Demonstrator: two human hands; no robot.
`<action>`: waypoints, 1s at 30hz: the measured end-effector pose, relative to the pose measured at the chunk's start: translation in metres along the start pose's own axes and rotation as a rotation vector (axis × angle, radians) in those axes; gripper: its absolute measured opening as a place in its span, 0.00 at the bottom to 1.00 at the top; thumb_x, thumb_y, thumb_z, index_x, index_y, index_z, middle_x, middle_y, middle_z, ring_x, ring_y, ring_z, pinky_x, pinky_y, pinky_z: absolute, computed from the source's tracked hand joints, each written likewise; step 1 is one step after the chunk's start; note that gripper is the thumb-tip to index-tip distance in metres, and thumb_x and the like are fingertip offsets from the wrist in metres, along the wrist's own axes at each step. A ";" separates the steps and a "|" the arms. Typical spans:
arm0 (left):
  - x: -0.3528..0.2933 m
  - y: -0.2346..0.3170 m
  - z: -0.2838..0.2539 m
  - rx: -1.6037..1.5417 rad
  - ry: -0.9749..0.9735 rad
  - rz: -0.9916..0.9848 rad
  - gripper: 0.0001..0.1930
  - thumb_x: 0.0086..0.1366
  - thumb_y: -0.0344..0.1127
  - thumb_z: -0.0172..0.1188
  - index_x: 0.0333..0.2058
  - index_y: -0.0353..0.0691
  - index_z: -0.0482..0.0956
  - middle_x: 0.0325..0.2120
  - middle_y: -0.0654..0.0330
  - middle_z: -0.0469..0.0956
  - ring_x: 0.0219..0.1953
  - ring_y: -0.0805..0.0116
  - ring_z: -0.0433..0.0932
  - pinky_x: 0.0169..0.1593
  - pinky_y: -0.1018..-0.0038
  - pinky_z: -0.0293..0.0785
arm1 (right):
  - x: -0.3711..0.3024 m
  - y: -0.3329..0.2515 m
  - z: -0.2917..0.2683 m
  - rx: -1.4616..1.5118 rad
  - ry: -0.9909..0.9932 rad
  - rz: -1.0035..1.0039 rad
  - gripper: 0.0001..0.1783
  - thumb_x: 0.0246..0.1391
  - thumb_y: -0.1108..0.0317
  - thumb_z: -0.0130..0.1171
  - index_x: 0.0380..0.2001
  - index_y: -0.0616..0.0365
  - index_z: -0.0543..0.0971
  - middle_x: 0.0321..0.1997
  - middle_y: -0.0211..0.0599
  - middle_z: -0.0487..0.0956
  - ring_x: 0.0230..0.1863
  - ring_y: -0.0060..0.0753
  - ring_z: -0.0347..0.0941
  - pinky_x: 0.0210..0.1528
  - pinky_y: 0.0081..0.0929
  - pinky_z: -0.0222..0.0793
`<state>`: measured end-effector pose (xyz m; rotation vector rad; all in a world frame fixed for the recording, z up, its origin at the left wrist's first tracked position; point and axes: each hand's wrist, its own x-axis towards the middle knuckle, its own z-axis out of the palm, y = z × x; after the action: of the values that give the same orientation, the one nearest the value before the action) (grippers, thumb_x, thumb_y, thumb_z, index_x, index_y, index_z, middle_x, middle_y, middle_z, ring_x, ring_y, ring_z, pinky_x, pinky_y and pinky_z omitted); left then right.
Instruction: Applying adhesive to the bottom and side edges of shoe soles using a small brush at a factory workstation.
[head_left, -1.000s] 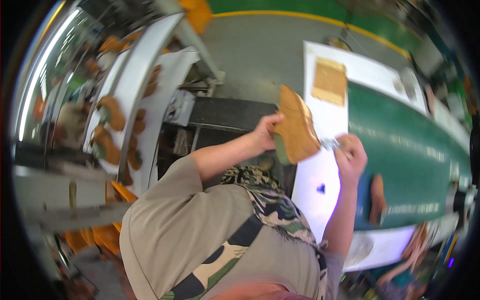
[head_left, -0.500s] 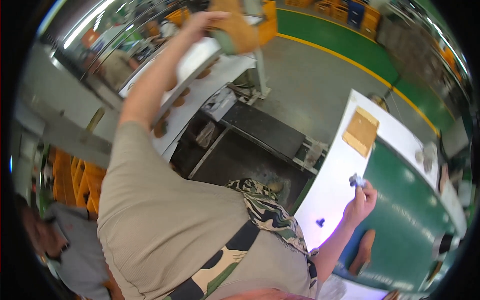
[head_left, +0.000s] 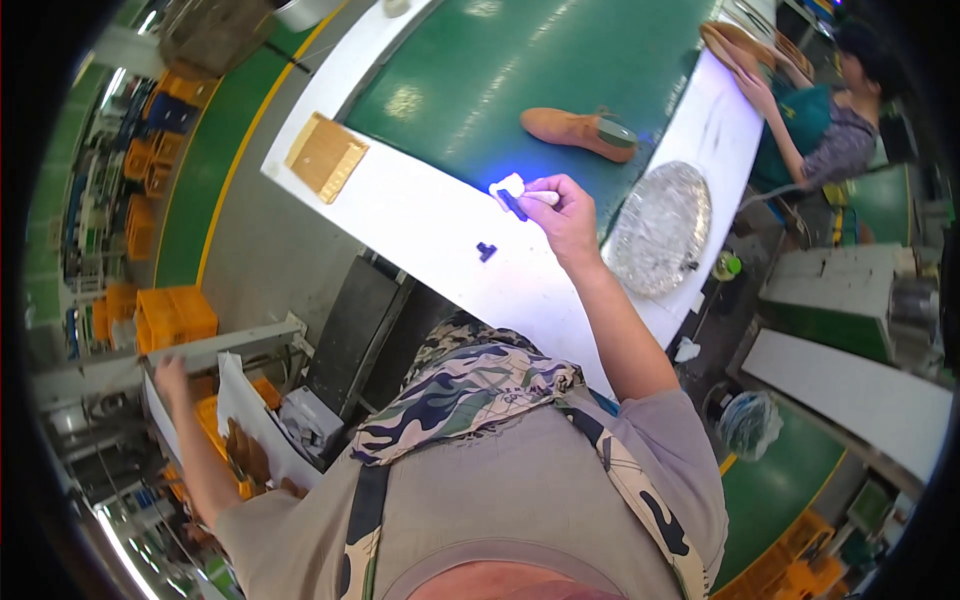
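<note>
My right hand (head_left: 566, 218) is closed round a small tool with a pale handle (head_left: 541, 198). At the tool's end, blue and white material glows under bluish light; its exact kind is unclear. It is over the white table edge, beside the green conveyor belt (head_left: 470, 95). A tan ankle boot (head_left: 575, 133) lies on the belt just beyond that hand. A small dark-blue piece (head_left: 486, 251) rests on the white surface nearby. Far out to the left, my left hand (head_left: 172, 378) is beside a grey shelf rail, its fingers small and smeared; no boot shows in it.
A cardboard piece (head_left: 327, 157) lies on the table's left end. A plastic-wrapped oval thing (head_left: 660, 228) sits at the right. Across the belt, a co-worker (head_left: 815, 130) handles tan footwear. Orange crates (head_left: 176, 317) stand left, behind a shelf bearing brown pieces (head_left: 245, 452).
My view has swung right toward the belt. The tan boot formerly in my left hand no longer shows there. My right hand still holds the small tool near the table edge.
</note>
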<state>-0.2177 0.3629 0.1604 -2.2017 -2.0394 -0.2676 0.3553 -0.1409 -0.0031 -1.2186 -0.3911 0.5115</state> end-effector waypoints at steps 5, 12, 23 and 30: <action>-0.137 0.387 0.177 -1.038 -0.973 0.004 0.28 0.66 0.48 0.58 0.54 0.30 0.71 0.46 0.50 0.79 0.47 0.58 0.80 0.49 0.67 0.76 | -0.028 0.031 -0.085 -0.227 0.412 -0.004 0.08 0.48 0.72 0.67 0.30 0.62 0.79 0.28 0.30 0.79 0.29 0.18 0.73 0.32 0.19 0.69; -0.343 0.732 0.270 -1.137 -1.840 -0.494 0.59 0.59 0.69 0.55 0.67 0.25 0.36 0.66 0.33 0.50 0.67 0.41 0.56 0.65 0.47 0.58 | -0.077 0.046 -0.175 -0.568 0.886 0.144 0.09 0.45 0.69 0.67 0.28 0.61 0.79 0.27 0.34 0.79 0.28 0.25 0.75 0.33 0.25 0.71; -0.396 0.804 0.291 -1.338 -1.692 -0.595 0.18 0.63 0.43 0.51 0.50 0.45 0.73 0.54 0.53 0.72 0.58 0.52 0.69 0.62 0.43 0.62 | 0.009 0.084 -0.277 -1.469 0.965 0.206 0.07 0.47 0.64 0.60 0.25 0.55 0.76 0.28 0.43 0.77 0.33 0.49 0.74 0.36 0.47 0.66; -0.321 0.725 0.378 -1.534 -1.974 -0.384 0.13 0.52 0.29 0.61 0.16 0.47 0.66 0.16 0.65 0.71 0.28 0.63 0.77 0.51 0.61 0.74 | 0.046 0.107 -0.243 -1.388 0.832 0.089 0.06 0.46 0.64 0.60 0.24 0.54 0.77 0.27 0.43 0.77 0.31 0.51 0.74 0.35 0.48 0.66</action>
<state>0.4980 0.0737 -0.2593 -3.1017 -4.2077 1.5983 0.5083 -0.2772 -0.1782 -2.6300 0.1056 -0.3500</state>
